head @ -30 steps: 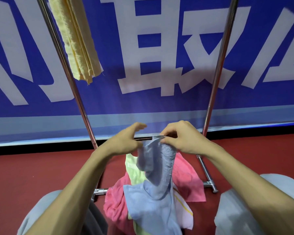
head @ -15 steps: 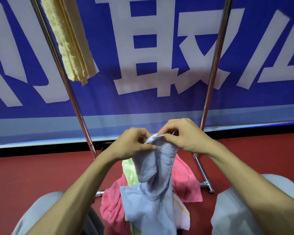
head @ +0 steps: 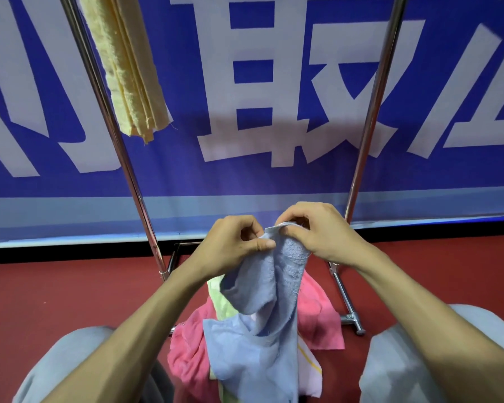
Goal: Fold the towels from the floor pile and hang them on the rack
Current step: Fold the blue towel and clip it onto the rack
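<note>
A light blue towel (head: 262,321) hangs from both my hands over the floor pile. My left hand (head: 230,245) pinches its top edge between thumb and curled fingers. My right hand (head: 317,231) pinches the same edge just to the right, the two hands almost touching. Beneath it lies the pile: a pink towel (head: 317,318), a pale green towel (head: 220,301) and a white towel with a yellow stripe (head: 307,362). A folded yellow towel (head: 128,68) hangs at the upper left beside the rack's left pole (head: 120,146). The right pole (head: 370,117) stands behind my right hand.
A blue banner with large white characters (head: 259,91) fills the background. The floor is red carpet (head: 56,292). The rack's right foot bar (head: 346,306) runs along the floor beside the pile. My grey-trousered knees (head: 419,359) frame the pile on both sides.
My left hand has moved in from open beside the towel to pinching its top edge next to my right hand. The towel has risen slightly.
</note>
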